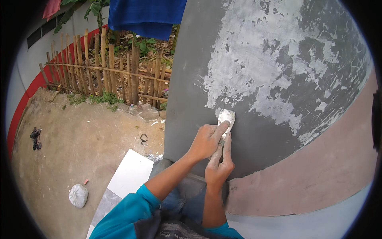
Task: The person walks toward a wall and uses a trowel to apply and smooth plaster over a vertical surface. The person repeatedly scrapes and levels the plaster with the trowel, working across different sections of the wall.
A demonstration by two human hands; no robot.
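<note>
Head view, both hands' grip (215, 149) closed on putty-caked scraper (226, 118), rough grey wall (254, 135), patchy white filler (246, 71)

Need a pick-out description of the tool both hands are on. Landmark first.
Start at the big grey wall smeared with whitish filler patches. Just below the lower left edge of those patches, the left hand and right hand press a small flat putty-coated scraper blade against it. It is the only tool on the wall, pale against bare dark grey.

Daylight is falling on a bare dirt yard (79, 135). A bamboo fence (107, 71) is standing along its far edge, a blue cloth (145, 16) is hanging above, and white tiles (129, 175) are lying beside a tied white bag (78, 195).
</note>
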